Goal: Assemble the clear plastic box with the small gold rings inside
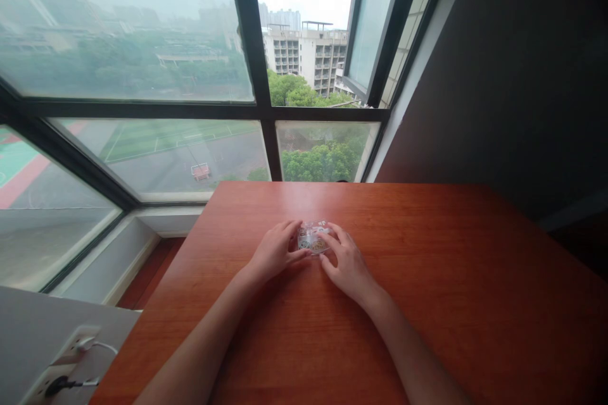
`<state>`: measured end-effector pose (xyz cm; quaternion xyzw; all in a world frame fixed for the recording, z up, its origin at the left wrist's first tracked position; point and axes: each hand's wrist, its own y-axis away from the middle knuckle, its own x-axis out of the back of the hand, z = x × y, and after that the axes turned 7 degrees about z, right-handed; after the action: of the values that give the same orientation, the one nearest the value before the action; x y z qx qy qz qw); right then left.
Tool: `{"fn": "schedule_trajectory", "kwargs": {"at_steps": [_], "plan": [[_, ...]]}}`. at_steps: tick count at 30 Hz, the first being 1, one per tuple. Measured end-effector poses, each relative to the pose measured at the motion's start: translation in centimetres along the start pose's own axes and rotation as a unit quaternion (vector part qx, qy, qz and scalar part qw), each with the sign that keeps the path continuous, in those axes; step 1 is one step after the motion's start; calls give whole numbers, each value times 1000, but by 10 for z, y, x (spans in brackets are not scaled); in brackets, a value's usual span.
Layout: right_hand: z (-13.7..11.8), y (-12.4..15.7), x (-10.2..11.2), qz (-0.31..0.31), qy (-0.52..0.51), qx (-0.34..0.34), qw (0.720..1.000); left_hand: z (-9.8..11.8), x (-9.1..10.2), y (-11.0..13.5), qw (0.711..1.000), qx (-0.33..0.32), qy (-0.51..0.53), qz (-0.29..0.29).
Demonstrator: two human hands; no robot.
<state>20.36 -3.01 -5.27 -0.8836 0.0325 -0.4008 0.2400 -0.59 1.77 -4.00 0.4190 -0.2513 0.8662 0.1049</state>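
A small clear plastic box (311, 242) rests on the wooden table, between both of my hands. Small ring-shaped and pale pieces show through it, too small to name. My left hand (278, 248) grips its left side, with the thumb at the near edge and the fingers at the far edge. From the right, my right hand (346, 259) holds it too, its fingers bent over the right side and partly covering the top. The box's right end is hidden under those fingers.
The reddish-brown table (451, 278) reaches from near me to the window. Dark window frames (266, 114) stand behind it, with one pane swung outward at the right. Power sockets (66, 361) with plugged-in cords sit on the low wall at left. A dark wall (498, 76) rises on the right.
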Motion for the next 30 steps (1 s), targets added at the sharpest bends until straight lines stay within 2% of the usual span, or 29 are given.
{"fn": "schedule_trajectory", "kwargs": {"at_steps": [30], "plan": [[3, -2, -2, 18, -42, 2, 999, 4, 6, -1, 1000, -8, -5, -27]]}}
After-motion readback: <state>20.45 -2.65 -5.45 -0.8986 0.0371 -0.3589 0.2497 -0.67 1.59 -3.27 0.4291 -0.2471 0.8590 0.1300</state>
